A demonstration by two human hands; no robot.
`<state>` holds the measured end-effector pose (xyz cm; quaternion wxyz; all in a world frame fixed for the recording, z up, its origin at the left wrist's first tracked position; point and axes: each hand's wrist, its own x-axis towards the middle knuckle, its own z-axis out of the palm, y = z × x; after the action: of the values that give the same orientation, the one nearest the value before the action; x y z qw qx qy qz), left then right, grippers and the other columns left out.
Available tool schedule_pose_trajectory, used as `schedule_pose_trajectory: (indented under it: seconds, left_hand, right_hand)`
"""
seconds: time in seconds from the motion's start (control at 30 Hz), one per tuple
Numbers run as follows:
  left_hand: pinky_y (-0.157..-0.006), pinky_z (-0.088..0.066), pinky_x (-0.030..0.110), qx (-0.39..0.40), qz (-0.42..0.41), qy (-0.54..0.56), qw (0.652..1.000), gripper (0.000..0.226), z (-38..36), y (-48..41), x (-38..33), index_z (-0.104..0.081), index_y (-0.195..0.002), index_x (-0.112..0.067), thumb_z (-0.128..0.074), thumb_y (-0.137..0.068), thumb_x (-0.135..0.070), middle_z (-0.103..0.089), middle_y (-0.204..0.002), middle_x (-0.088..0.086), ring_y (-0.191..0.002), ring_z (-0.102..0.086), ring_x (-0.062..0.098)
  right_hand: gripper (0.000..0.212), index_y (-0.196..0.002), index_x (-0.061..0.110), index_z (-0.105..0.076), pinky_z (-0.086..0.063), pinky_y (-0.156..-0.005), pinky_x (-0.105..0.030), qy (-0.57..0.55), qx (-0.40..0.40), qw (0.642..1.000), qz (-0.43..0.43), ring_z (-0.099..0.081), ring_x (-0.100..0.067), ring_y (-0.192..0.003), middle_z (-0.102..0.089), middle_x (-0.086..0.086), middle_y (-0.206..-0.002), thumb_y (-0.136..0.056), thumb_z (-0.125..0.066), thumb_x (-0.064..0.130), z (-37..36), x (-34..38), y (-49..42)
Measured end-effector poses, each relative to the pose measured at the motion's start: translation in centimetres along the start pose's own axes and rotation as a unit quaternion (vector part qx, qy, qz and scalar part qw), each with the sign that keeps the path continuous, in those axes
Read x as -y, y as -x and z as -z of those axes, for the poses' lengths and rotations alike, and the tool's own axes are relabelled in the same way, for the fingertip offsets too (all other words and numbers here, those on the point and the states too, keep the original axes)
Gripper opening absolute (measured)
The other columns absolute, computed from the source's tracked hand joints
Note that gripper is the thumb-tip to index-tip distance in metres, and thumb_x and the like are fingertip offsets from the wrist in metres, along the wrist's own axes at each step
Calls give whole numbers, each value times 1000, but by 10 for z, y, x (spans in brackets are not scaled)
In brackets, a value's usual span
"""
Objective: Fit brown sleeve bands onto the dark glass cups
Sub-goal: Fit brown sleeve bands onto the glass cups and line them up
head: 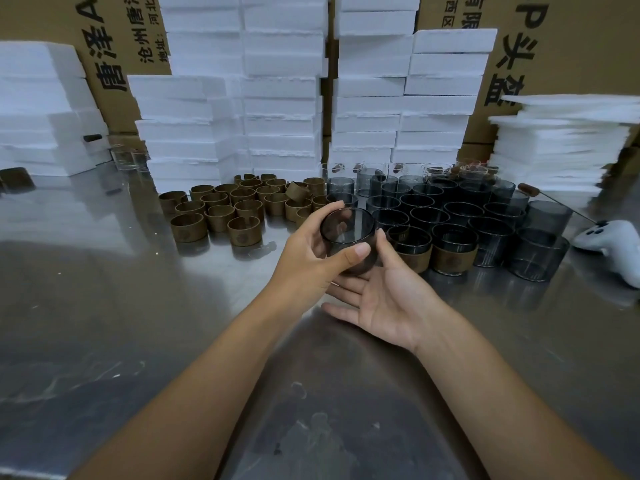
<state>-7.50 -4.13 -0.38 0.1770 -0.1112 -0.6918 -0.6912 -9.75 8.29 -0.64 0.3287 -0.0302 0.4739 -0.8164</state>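
Observation:
My left hand grips a dark glass cup above the steel table, thumb across its front wall and fingers round its far rim. The cup carries no band. My right hand lies palm up under and beside the cup, fingers straight, one fingertip touching its right wall. Several loose brown sleeve bands stand in a cluster to the left. Several bare dark glass cups stand in rows to the right. Two cups with brown bands fitted stand at the front of those rows.
The steel table runs to the near edge. White foam boxes stack along the back before cardboard cartons. A white controller lies at the right. Clear glasses stand at the back left.

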Motion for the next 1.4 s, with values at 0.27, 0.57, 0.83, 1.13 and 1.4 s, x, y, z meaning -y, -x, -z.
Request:
schedule_pose_trajectory:
  seconds: [0.27, 0.57, 0.83, 1.13, 1.4]
  left_hand:
    - [-90, -45, 12, 13, -20, -54, 998, 61, 2, -2, 5, -47, -131, -19, -71, -78, 0, -59, -118, -11, -106, -57, -9]
    - [-99, -44, 20, 16, -15, -51, 998, 62, 1, -4, 8, -48, -129, -22, -73, -76, 1, -59, -120, -9, -113, -57, 1]
    - [-92, -48, 17, 15, -4, -14, 1000, 61, -2, -2, 5, -48, -130, -18, -69, -78, 5, -61, -120, -6, -114, -59, 7]
    - [-78, -52, 19, 10, 0, 32, 999, 58, 0, -3, 1, -51, -125, -24, -71, -71, -15, -65, -113, -13, -99, -64, 3]
    - [-87, -52, 25, 0, 2, 18, 1000, 55, 2, -4, 4, -51, -128, -21, -69, -79, -3, -63, -117, -10, -110, -60, 5]
  right_hand:
    - [64, -92, 5, -65, -54, -72, -32, 31, -63, 998, 6, -70, -17, -73, -74, -11, -77, -92, -37, 62, 4, 0, -3]
    - [42, -118, 5, -60, -53, -70, -30, -27, -115, 990, 79, -65, -21, -85, -70, -13, -98, -95, -51, 38, 2, 2, -2]
    - [29, -117, 7, -60, -53, -76, -33, -86, -70, 987, 115, -66, -21, -93, -70, -11, -99, -101, -43, 25, -2, 3, 1]
    - [47, -125, 19, -61, -42, -100, -44, -54, 12, 995, 83, -58, -21, -119, -68, -5, -121, -100, -34, 48, -3, 0, 1]
    - [61, -110, 10, -64, -47, -88, -37, -13, -17, 1000, 22, -65, -19, -100, -71, -11, -110, -94, -35, 61, -2, 0, 0]
